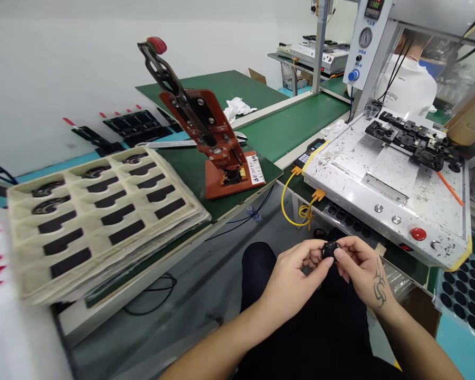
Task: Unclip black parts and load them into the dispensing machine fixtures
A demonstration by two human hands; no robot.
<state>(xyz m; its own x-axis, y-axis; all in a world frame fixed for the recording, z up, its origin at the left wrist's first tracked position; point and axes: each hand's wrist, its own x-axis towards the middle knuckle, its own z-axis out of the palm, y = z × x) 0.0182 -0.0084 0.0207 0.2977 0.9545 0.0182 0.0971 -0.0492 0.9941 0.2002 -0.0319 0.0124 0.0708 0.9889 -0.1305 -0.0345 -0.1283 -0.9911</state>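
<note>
A small round black part [330,249] is held up between my two hands, above my lap. My left hand [295,272] pinches its left side with thumb and fingers. On the other side, my right hand [360,264] grips it with thumb and forefinger, the other fingers curled. The fingers cover much of the part's rim. Ahead and to the left, a red-brown toggle clamp fixture [225,150] stands on the green bench, its lever raised.
At left, a cream tray [13,227] with curved and flat black pieces tops a stack. The white machine [340,174] at right bears black jigs [414,140] and a red button [418,234]. Sheets of black discs [467,295] lie lower right. A person [407,87] sits behind.
</note>
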